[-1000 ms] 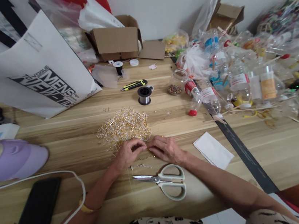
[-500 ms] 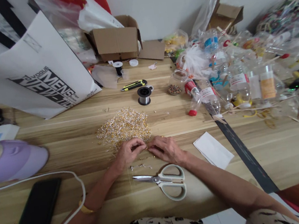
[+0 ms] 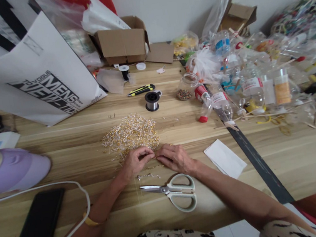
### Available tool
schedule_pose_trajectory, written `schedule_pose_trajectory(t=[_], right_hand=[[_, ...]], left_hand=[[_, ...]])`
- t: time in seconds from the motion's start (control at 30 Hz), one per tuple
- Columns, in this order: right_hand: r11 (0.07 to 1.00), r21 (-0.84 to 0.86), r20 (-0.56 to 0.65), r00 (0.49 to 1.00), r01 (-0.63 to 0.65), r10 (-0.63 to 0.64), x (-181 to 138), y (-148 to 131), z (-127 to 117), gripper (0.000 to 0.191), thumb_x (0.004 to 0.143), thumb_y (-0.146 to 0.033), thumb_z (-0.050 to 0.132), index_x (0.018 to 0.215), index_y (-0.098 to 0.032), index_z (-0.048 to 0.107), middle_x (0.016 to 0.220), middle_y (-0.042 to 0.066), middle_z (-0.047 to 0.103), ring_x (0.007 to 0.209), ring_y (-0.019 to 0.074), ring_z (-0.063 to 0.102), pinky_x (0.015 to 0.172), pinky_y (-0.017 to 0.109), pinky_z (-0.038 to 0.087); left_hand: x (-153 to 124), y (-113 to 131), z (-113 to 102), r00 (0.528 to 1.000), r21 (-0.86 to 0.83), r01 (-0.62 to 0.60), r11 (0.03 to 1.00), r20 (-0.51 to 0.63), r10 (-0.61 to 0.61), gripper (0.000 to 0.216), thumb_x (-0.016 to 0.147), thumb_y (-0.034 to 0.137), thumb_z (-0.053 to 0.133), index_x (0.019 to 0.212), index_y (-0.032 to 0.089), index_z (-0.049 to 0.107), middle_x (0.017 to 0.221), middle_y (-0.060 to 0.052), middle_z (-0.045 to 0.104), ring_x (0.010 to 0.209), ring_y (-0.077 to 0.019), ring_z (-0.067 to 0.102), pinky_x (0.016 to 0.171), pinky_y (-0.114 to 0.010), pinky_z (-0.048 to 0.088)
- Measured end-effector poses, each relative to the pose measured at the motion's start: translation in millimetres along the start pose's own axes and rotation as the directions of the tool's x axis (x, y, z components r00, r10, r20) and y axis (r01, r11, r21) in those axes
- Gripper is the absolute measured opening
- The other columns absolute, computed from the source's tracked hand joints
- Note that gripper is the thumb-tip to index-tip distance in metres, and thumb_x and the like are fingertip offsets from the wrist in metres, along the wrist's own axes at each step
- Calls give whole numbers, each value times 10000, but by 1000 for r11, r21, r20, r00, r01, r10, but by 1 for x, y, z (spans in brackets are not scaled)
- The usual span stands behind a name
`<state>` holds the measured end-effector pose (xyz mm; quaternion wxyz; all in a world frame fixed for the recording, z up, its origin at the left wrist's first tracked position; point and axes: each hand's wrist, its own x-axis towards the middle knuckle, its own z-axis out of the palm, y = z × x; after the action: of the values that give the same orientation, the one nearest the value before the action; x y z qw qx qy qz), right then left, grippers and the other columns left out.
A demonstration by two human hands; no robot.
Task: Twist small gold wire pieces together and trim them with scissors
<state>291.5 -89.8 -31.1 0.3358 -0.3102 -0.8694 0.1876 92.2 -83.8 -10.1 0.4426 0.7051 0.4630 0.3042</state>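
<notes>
My left hand (image 3: 137, 161) and my right hand (image 3: 176, 158) meet at the fingertips, just in front of a heap of small gold and silver beads (image 3: 131, 133). Both hands are closed in a pinch. Whatever lies between the fingers is too small to make out. Below them on the wood lie a thin gold strand (image 3: 154, 167) and a silver beaded strand (image 3: 148, 177). Closer to my body rests a pair of scissors (image 3: 167, 190) with pale handles, its blades pointing left.
Behind the beads stand a wire spool (image 3: 152, 101) and a yellow-black utility knife (image 3: 141, 90). A bead jar (image 3: 184, 87) and piled plastic bottles (image 3: 250, 83) fill the right rear. Folded white paper (image 3: 225, 159) lies right; a phone (image 3: 34, 232) and white cable (image 3: 81, 189) lie left.
</notes>
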Motion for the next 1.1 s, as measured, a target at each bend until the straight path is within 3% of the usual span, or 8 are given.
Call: schedule_pose_trajectory(t=[0.23,0.7,1.1], right_hand=[[1000,-24,36,999,5,-4,0,0,-1,152,953,-233,459,1007,-184,592,929,87,652,806,165,623,679,266,509],[999,-37,-15,1000,3,-4,0,0,0,110,941,-220,479,967,-179,578,814,61,640,708,155,602,617,256,483],[999,-44,-11,1000,11,-12,0,0,-1,118,942,-203,473,964,-173,585,875,70,659,754,148,607,641,246,478]], left_hand=[[-1,-1,0,1000,9,-3,1000,8,3,113,780,223,603,737,148,676,723,-28,711,667,-143,622,656,-235,491],[0,-5,-1,999,-23,16,1000,34,-15,104,753,223,651,760,141,715,730,-42,723,670,-150,643,644,-234,497],[-1,-5,-1,999,-92,25,995,28,-22,119,741,243,688,740,124,694,728,-56,725,662,-146,656,628,-230,527]])
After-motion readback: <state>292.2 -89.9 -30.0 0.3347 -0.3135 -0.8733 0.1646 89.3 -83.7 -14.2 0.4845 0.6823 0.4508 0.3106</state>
